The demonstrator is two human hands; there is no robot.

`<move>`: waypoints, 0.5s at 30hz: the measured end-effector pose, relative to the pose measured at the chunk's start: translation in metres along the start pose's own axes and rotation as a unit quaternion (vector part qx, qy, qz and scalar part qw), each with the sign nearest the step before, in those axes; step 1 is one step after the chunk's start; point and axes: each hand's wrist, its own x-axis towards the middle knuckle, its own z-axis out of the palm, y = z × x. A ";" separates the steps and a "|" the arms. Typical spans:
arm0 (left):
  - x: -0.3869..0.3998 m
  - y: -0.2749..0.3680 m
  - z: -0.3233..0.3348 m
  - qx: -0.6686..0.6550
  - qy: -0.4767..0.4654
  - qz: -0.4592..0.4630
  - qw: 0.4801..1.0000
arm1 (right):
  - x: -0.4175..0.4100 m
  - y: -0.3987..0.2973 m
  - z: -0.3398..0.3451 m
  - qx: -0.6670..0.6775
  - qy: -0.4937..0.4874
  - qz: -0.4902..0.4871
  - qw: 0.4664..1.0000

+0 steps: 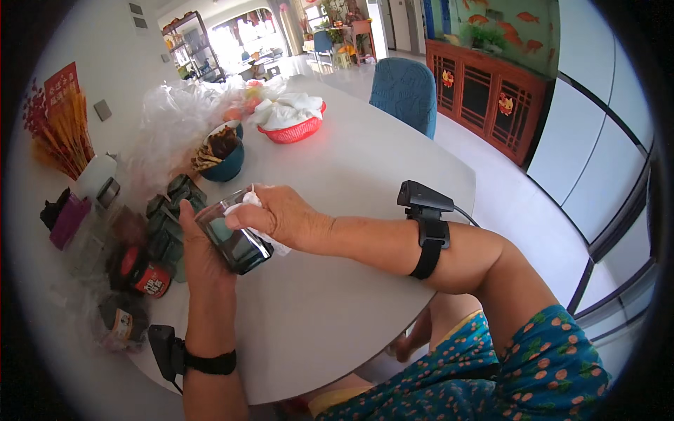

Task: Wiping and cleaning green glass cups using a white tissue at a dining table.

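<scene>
A square, smoke-tinted drinking glass [242,251] is held tilted above the near part of the table. My left hand [204,251] supports it from the left, thumb pointing up along its side. White tissue or cloth [250,201] is bunched in my right hand [287,217], which presses it against the glass's upper rim and side. More of the white material shows below the right palm. The left fingers are mostly hidden behind the glass. Just left of my left hand stand several dark-tinted glass vessels [184,192].
On the white table [337,316], a red-lidded jar [152,279] and a dark jar [124,322] stand at left. Farther back are a teal bowl of food [225,169], clear plastic bags [168,118] and a red basket [297,131]. A blue chair [404,92] stands at the far side.
</scene>
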 end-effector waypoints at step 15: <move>-0.008 -0.001 0.015 -0.007 -0.031 -0.021 0.999 | 0.002 0.006 -0.004 -0.118 0.088 -0.109 0.983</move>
